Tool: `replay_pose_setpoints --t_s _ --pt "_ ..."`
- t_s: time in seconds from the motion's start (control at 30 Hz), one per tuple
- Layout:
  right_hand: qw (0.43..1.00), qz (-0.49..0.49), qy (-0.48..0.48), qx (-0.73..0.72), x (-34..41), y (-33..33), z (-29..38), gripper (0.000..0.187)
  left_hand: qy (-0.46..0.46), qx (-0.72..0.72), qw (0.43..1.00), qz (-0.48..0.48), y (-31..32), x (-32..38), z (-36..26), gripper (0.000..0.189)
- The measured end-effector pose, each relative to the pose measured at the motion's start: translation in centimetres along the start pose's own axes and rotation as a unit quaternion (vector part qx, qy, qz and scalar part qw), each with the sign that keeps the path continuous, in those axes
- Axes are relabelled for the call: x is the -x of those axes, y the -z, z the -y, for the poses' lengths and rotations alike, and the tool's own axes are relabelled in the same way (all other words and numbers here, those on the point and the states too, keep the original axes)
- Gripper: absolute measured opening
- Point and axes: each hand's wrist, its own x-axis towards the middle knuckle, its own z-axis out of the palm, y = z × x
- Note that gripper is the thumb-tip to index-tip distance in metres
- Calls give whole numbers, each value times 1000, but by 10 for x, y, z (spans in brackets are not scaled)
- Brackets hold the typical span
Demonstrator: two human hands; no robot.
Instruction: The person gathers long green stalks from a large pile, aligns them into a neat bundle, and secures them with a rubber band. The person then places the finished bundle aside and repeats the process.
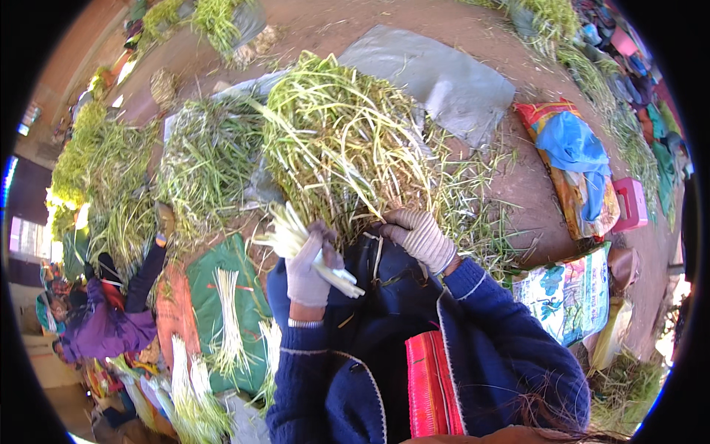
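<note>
Gloved in pale fabric, my left hand [313, 269] is closed around a bundle of whitish-green plant stalks [294, 236], whose ends stick out on both sides of the fist. My right hand [419, 236], in a ribbed beige glove, pinches the end of a thin yellow-green stalk [358, 188] at the near edge of a large heap of long green and yellow stalks [338, 133]. The heap lies before me on the ground. A loose strip of plant matter [378, 258] hangs over my dark lap beside the right hand.
Sorted pale bundles [227, 316] lie on a green sheet [199, 266] at left. Beyond the heap is a grey sheet [444, 72]. At right are a printed sack [571, 299], a blue plastic bag [574, 144] and a pink container [632, 205]. A person in purple [105, 322] sits at far left.
</note>
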Motion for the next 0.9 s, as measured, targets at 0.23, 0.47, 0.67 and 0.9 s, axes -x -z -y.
replay_pose_setpoints --t_s 0.23,0.47,0.67,0.9 --pt "987 104 75 92 12 -10 -2 27 -23 29 999 10 -9 -15 7 27" --pt "986 159 -4 57 5 -20 13 30 -3 -33 998 -47 -12 -10 7 9" --pt "994 67 -48 -68 -18 -44 20 32 -31 -60 995 -77 -16 -4 10 8" --pt "971 62 -177 -145 -15 -49 21 30 -46 -141 986 -72 -17 -5 18 10"
